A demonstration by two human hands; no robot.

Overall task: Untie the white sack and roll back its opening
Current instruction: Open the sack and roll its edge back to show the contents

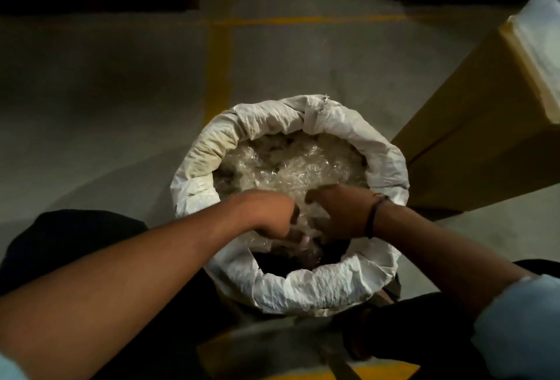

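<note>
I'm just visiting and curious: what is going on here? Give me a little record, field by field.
setting: grey concrete floor with yellow painted lines
main object: white woven sack, standing upright, mouth open, rim rolled back into a thick cuff
contents: crinkled clear plastic material
left hand: inside the mouth, fingers curled into the plastic
right hand: inside the mouth beside the left, black band on the wrist
nearby: tall brown cardboard box to the right
tie: none visible
</note>
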